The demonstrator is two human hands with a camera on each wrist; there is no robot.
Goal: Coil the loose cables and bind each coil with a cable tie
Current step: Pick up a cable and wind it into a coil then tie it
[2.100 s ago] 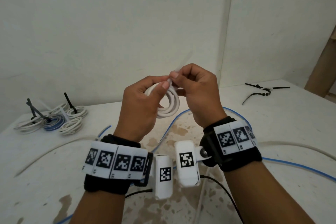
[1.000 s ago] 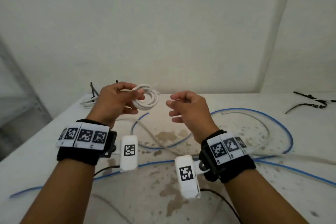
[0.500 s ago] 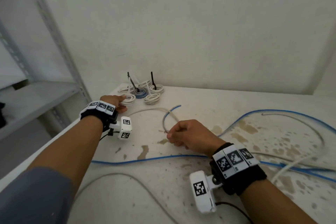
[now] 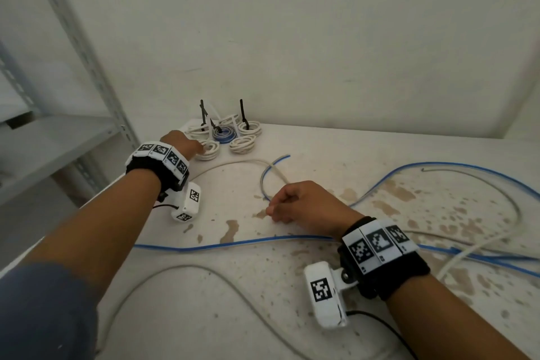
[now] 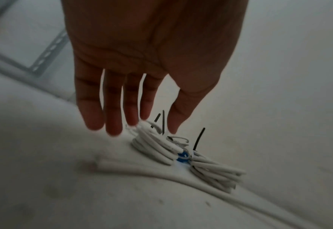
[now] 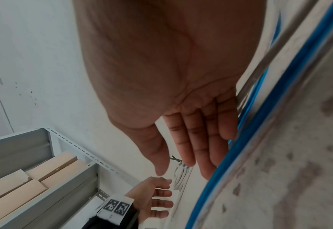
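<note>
Several bound coils lie at the table's far left: white coils [image 4: 242, 145] around a blue coil [image 4: 223, 133], with black cable ties [image 4: 242, 111] sticking up. My left hand [image 4: 190, 146] reaches over the nearest white coil [image 4: 209, 150]; in the left wrist view that hand [image 5: 155, 122] hovers with straight fingers just above the coil [image 5: 151, 145], holding nothing. My right hand [image 4: 280, 207] rests low on the table by the ends of a loose blue cable [image 4: 266, 184] and a white cable [image 4: 233, 165]. In the right wrist view its fingers [image 6: 210, 147] lie relaxed beside the blue cable [image 6: 259, 124].
More loose cables cross the stained white table [image 4: 292, 316]: a long blue one [image 4: 233, 242] and a grey one [image 4: 175, 270]. A grey metal shelf [image 4: 58, 137] stands left of the table, with cardboard boxes [image 6: 34, 178] on it. A white wall backs the table.
My left hand carried the white coil to the pile at far left and let it go. My right hand dropped to the table by the loose cable ends. The view swung left.
</note>
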